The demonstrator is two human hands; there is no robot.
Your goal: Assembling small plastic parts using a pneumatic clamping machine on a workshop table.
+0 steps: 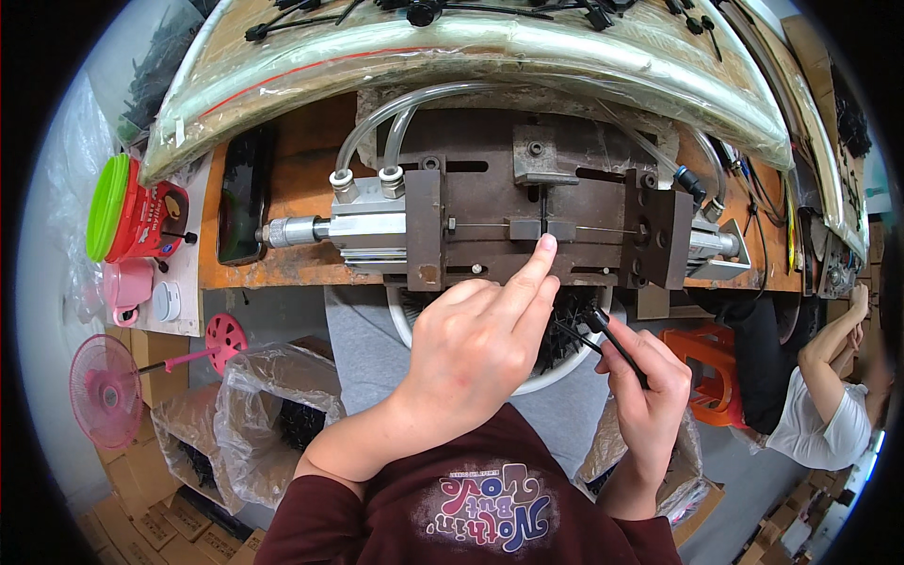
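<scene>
My left hand point(476, 330) reaches over the middle of a dark metal press fixture point(593, 195). Its forefinger is stretched out, the tip at a thin black stick-like part point(544, 212) that stands between two small grey jaw blocks point(563, 230). Nothing shows in that hand's grip, though its palm side is hidden. Lower right, my right hand point(650, 381) is closed on slim black plastic parts point(621, 350), with a blocky end sticking up past the fingertips. How many it holds I cannot tell. Beneath both hands, a white-rimmed tub point(544, 381) of similar black parts sits in my lap.
Air cylinders point(367, 231) with clear hoses flank the fixture on the wooden bench point(315, 273). A plastic-covered shelf point(490, 52) with black parts runs behind. To the left are a phone point(243, 202), a red tub point(155, 221) and a pink fan point(105, 391). Another person point(824, 414) sits at right.
</scene>
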